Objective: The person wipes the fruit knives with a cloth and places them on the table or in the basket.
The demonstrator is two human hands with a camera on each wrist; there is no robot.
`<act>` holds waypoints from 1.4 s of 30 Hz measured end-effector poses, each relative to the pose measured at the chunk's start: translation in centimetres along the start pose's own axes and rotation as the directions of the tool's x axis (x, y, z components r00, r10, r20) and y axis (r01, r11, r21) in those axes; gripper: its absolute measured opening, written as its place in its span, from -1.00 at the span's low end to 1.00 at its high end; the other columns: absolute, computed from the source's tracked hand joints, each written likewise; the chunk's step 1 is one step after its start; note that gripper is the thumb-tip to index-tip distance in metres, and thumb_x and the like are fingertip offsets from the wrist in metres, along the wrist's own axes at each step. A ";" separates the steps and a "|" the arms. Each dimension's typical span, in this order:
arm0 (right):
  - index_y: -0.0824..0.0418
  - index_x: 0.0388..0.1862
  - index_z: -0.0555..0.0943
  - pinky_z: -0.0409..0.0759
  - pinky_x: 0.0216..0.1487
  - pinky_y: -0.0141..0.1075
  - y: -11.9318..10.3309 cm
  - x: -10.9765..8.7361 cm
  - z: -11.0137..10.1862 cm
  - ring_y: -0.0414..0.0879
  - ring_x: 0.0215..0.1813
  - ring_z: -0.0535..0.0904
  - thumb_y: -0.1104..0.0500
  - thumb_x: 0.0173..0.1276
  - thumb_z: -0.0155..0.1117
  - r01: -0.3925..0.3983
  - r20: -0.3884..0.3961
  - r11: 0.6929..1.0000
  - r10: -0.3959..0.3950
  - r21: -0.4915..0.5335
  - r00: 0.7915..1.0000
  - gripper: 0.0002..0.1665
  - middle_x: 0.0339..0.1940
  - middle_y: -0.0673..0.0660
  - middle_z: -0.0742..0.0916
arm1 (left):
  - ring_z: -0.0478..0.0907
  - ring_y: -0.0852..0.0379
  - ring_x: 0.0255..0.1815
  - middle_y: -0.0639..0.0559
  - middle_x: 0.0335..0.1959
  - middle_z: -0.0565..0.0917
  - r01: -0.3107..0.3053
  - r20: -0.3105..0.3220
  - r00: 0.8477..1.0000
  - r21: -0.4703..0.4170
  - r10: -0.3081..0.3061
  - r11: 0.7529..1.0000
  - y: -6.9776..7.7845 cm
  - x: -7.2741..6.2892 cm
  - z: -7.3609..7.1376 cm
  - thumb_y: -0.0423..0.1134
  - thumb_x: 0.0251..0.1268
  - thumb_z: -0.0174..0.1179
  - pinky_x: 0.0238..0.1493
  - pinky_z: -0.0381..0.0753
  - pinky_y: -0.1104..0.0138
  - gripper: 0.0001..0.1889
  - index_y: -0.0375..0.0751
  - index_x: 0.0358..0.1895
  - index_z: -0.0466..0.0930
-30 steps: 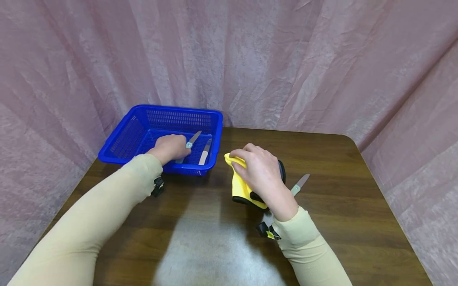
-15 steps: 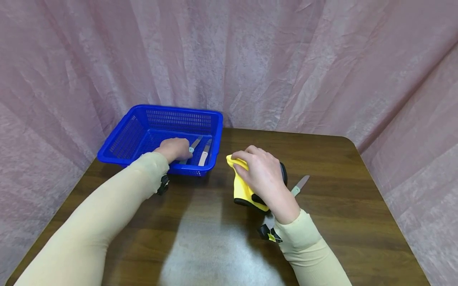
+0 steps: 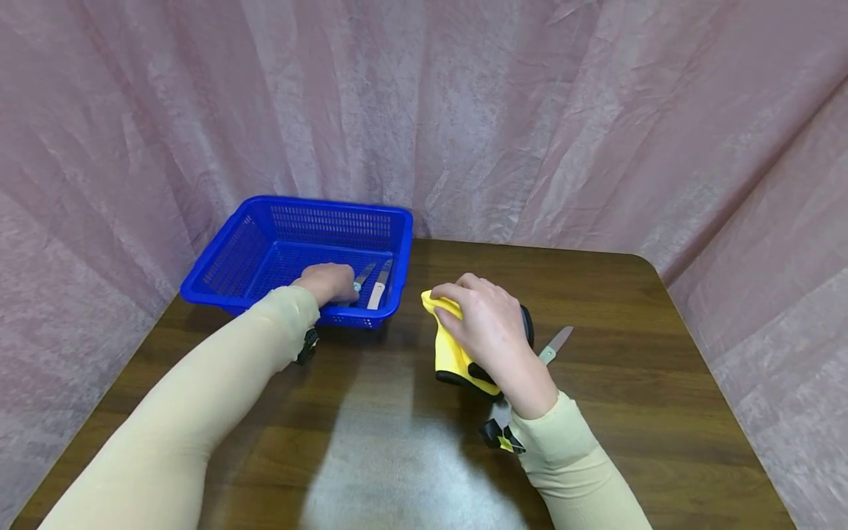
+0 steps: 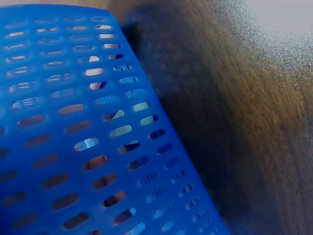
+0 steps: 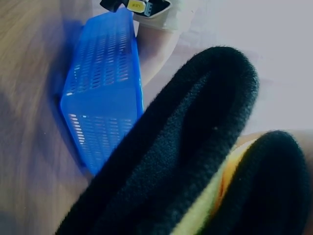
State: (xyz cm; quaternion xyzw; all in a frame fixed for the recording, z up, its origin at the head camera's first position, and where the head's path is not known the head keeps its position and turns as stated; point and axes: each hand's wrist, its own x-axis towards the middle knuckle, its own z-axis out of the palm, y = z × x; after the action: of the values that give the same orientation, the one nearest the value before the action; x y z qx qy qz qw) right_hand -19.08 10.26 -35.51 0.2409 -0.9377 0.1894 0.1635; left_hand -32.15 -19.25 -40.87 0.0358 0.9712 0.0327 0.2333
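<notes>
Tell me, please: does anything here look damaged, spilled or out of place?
Nothing visible looks spilled or damaged. One knife might seem out of place: it lies loose on the table, partly hidden behind the right hand, while two other knives are inside the blue basket.

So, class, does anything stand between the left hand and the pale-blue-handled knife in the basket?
Nothing visible does. The left hand reaches over the near side of the blue basket and holds the pale-blue-handled knife. The white-handled knife lies just to the right of it, not between them.
</notes>
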 end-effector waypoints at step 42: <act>-0.07 0.06 0.88 0.63 -0.31 -0.05 0.9 -0.6 -0.4 0.02 -0.22 0.68 0.12 0.41 0.64 -0.012 0.005 1.000 0.012 -0.009 1.000 -0.73 -0.15 0.00 0.78 | 0.64 -0.17 -0.03 -0.21 -0.05 0.74 0.030 -0.032 0.999 0.024 -0.029 0.999 1.0 -2.7 -1.0 0.15 0.72 0.09 0.20 0.64 -0.17 -0.47 -0.30 0.12 0.77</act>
State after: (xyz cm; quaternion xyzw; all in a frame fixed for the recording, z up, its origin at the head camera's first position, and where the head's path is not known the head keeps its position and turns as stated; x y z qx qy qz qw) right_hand -18.91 11.39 -35.67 0.2347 -0.9404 0.1857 0.1613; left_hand -30.19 -18.56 -38.69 0.0236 0.9755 0.0179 0.2179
